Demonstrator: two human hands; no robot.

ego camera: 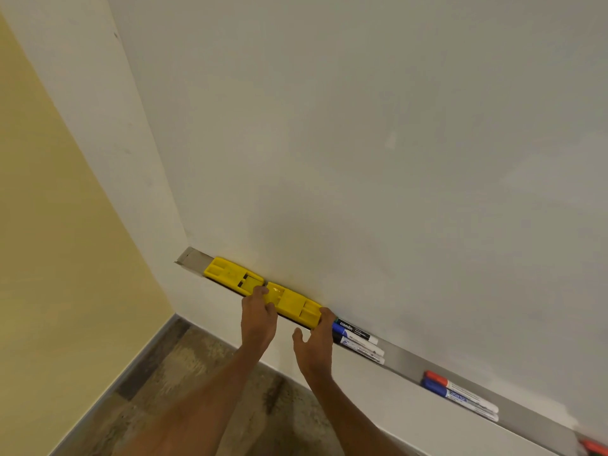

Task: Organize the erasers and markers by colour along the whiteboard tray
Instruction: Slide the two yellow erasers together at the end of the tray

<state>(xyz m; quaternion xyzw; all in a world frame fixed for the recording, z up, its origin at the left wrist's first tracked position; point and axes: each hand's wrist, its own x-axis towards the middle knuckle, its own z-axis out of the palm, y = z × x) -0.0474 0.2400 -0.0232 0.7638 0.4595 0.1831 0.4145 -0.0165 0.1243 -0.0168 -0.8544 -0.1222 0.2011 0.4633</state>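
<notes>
Two yellow erasers lie end to end at the left end of the metal whiteboard tray (401,360). The left eraser (232,274) lies free. My left hand (258,319) grips the near left end of the right eraser (292,302), and my right hand (316,343) presses its fingers against that eraser's right end. Just right of it lie three markers (358,340) with green, blue and black caps. Further right lie a red-capped marker (437,379) and a blue-capped marker (460,398) side by side.
The whiteboard (362,143) fills the view above the tray. A red object (594,448) shows at the tray's far right edge. A yellow wall (49,258) stands to the left, with a patterned floor (197,390) below.
</notes>
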